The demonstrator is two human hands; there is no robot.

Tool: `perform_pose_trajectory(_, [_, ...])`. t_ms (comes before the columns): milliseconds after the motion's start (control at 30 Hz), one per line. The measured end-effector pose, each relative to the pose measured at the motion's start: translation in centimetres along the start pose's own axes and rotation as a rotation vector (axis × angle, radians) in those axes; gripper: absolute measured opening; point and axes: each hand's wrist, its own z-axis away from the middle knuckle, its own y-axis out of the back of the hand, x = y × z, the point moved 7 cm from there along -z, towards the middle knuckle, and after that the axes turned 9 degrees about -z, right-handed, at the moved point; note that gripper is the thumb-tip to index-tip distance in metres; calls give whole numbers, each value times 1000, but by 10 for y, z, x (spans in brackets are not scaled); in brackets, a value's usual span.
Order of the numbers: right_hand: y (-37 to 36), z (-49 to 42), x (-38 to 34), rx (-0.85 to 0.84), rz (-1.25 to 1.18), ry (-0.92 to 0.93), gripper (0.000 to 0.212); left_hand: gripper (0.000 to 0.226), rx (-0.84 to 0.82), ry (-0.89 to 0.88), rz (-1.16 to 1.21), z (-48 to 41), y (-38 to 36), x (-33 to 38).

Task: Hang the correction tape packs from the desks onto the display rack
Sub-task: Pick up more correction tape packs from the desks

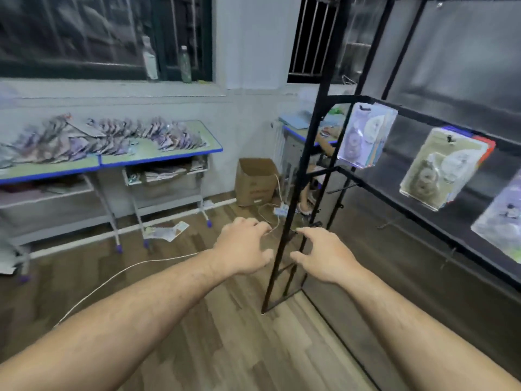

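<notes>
Both my hands empty, left hand (242, 246) and right hand (324, 253) fingers loosely spread, frame centre. Packs (112, 136) on tabletop (158, 158) upper left; rack (304, 165) right.

Two blue-edged desks (158, 160) are set side by side at the far left, against the wall. Their tops are covered by correction tape packs (112, 139), laid in overlapping rows. Papers (166, 173) are stowed on the shelf under the right-hand one. A third desk (298, 131) is partly hidden at the far middle behind the display rack (298, 176). On the rack, at the right, hung packs (363, 136) are carried in three bunches. On the wooden floor (225, 334) are found an open cardboard box (256, 182) by the far wall, a white cable (112, 277) at the near left, and a fallen pack (166, 232) near the desk legs.
</notes>
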Motion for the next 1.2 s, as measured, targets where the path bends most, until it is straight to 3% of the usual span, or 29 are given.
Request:
perform_pose_trajectory(300, [-83,-127,-167,-159,15,228,68,60,-4,282,42,-6,9,-206])
perform_pose_trajectory(633, [-154,-287,-280,-285,22,398,64,57,1,523,67,-63,7,-368])
perform_pose_trajectory(900, [-148,-444,-334,-321,-2,432,63,61,10,581,112,-185,28,-464])
perform_pose_trajectory(1200, [-152,-579,-354,-332,-48,346,58,54,-3,570,254,-306,21,-543])
